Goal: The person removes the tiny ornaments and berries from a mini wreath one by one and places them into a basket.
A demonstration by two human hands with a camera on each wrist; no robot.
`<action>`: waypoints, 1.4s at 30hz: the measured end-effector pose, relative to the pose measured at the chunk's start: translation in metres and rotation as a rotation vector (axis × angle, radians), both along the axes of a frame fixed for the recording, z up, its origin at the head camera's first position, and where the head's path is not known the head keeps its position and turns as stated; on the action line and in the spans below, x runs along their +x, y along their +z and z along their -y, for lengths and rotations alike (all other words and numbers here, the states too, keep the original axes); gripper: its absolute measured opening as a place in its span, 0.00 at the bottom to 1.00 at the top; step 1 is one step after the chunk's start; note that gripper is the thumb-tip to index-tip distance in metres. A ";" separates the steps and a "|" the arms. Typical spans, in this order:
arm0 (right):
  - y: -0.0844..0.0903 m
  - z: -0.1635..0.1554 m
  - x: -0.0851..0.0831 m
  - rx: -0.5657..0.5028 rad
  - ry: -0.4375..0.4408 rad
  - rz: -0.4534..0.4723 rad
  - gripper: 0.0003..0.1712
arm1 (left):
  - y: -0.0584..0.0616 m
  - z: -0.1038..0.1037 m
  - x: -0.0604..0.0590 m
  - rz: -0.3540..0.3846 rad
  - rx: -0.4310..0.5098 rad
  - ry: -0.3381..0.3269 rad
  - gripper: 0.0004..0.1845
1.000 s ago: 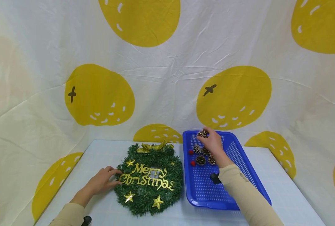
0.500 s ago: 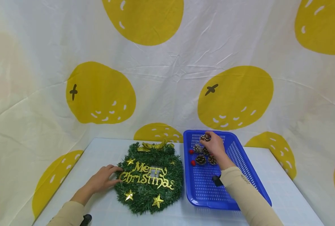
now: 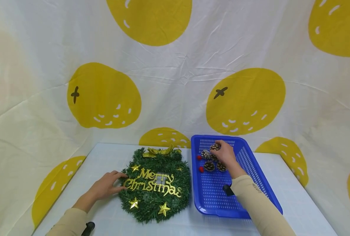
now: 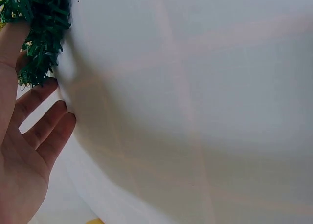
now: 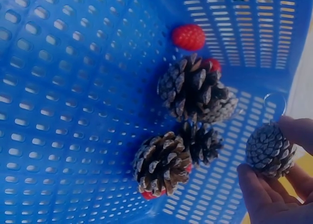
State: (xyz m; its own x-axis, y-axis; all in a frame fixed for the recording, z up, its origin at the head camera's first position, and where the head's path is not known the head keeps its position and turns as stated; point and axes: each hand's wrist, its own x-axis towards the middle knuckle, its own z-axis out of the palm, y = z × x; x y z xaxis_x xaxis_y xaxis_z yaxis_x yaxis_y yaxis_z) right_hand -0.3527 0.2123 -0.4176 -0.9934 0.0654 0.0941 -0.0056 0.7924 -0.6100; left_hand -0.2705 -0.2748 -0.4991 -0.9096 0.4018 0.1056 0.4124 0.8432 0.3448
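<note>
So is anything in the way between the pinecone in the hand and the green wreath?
Only the basket's low blue wall. The right hand pinches the pinecone over the basket; the wreath lies just left of it.

Bright, even, soft-shadowed light; wide-angle bending at head-view edges; left wrist view pale, perhaps slightly overexposed.

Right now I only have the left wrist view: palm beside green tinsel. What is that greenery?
Observer: A round green tinsel wreath with gold "Merry Christmas" lettering; the left hand touches its left edge.
Operator: Where's the other hand?
Observer: The right hand is over the blue perforated plastic basket, pinching a frosted pine cone.
Operator: Anything else in there?
Observer: More brown pine cones and red berries, clustered at the basket's far end.
</note>
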 end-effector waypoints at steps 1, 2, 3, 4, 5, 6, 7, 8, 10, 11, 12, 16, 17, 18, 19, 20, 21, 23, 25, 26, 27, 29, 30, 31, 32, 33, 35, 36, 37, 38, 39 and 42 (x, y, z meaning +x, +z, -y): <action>-0.001 0.000 0.000 -0.001 0.001 -0.001 0.34 | 0.000 0.000 0.000 0.000 -0.001 0.002 0.28; -0.001 0.000 0.000 -0.001 0.004 -0.005 0.34 | 0.000 0.000 0.000 -0.003 -0.001 -0.003 0.28; -0.001 0.000 0.000 -0.001 0.006 -0.008 0.34 | 0.000 -0.001 0.000 -0.001 0.001 0.000 0.28; -0.002 0.000 0.000 0.000 0.010 -0.014 0.34 | 0.000 -0.001 0.000 0.000 0.003 0.002 0.28; -0.002 0.000 0.000 -0.001 0.013 -0.018 0.34 | 0.000 -0.001 0.000 0.002 0.007 0.004 0.28; -0.003 -0.001 0.000 0.001 0.017 -0.021 0.33 | 0.000 0.000 -0.001 0.003 0.008 0.004 0.28; -0.004 -0.001 0.000 0.004 0.022 -0.026 0.33 | 0.000 0.000 -0.001 0.005 0.009 0.005 0.28; -0.004 -0.001 0.000 0.009 0.027 -0.028 0.33 | 0.000 0.000 -0.001 0.007 0.011 0.005 0.28; -0.006 -0.002 0.000 0.012 0.032 -0.023 0.32 | 0.001 0.000 -0.001 0.018 0.012 0.012 0.28; -0.006 -0.003 0.001 0.009 0.031 -0.014 0.32 | 0.001 0.000 -0.001 0.022 0.012 0.013 0.28; -0.007 -0.003 0.001 0.008 0.031 -0.005 0.32 | 0.000 0.000 -0.001 0.025 0.010 0.014 0.28; -0.005 -0.007 0.004 -0.010 0.011 0.029 0.33 | -0.001 -0.001 -0.003 0.039 0.010 0.012 0.28; -0.004 -0.008 0.005 -0.013 0.007 0.035 0.33 | -0.001 -0.001 -0.004 0.040 0.012 0.010 0.28; -0.003 -0.009 0.005 -0.010 0.004 0.038 0.33 | -0.001 -0.002 -0.005 0.040 0.012 0.008 0.28; -0.002 -0.010 0.006 -0.007 0.000 0.040 0.33 | -0.001 -0.002 -0.005 0.038 0.014 0.006 0.28; 0.000 -0.010 0.007 -0.009 -0.004 0.045 0.33 | -0.001 -0.002 -0.006 0.035 0.017 0.002 0.28; 0.002 -0.010 0.009 -0.011 -0.007 0.052 0.33 | -0.002 -0.001 -0.007 0.029 0.019 -0.004 0.28; 0.008 -0.010 0.012 0.014 -0.008 0.053 0.33 | -0.003 0.000 -0.009 0.012 0.036 -0.032 0.28; 0.017 -0.010 0.019 0.062 0.004 0.043 0.33 | -0.005 0.001 -0.010 0.017 0.077 -0.058 0.28; 0.022 -0.010 0.023 0.098 0.022 0.032 0.33 | -0.006 0.002 -0.011 0.026 0.109 -0.074 0.27; 0.027 -0.010 0.028 0.152 0.050 0.014 0.33 | -0.007 0.002 -0.012 0.040 0.140 -0.083 0.27; 0.036 -0.011 0.040 0.266 0.115 -0.038 0.32 | -0.009 0.003 -0.012 0.087 0.209 -0.073 0.26; 0.040 -0.011 0.047 0.318 0.144 -0.064 0.32 | -0.009 0.003 -0.011 0.119 0.244 -0.050 0.27; 0.043 -0.011 0.054 0.365 0.172 -0.088 0.32 | -0.008 0.003 -0.011 0.143 0.270 -0.027 0.27; 0.046 -0.012 0.061 0.410 0.194 -0.112 0.32 | -0.007 0.002 -0.010 0.161 0.295 0.002 0.27; 0.048 -0.013 0.069 0.447 0.211 -0.127 0.32 | -0.006 0.002 -0.010 0.174 0.309 0.038 0.27; 0.050 -0.015 0.083 0.493 0.223 -0.142 0.32 | -0.003 0.001 -0.006 0.183 0.332 0.104 0.29; 0.051 -0.017 0.090 0.509 0.225 -0.143 0.33 | -0.002 0.001 -0.005 0.176 0.336 0.130 0.30; 0.050 -0.018 0.097 0.523 0.226 -0.140 0.33 | 0.000 0.000 -0.003 0.162 0.332 0.148 0.31; 0.049 -0.021 0.103 0.529 0.225 -0.138 0.34 | 0.001 0.000 -0.001 0.145 0.330 0.163 0.32; 0.048 -0.023 0.108 0.530 0.221 -0.134 0.35 | 0.002 -0.001 0.001 0.125 0.324 0.170 0.33; 0.040 -0.031 0.123 0.524 0.196 -0.119 0.38 | 0.006 -0.005 0.008 0.070 0.288 0.187 0.35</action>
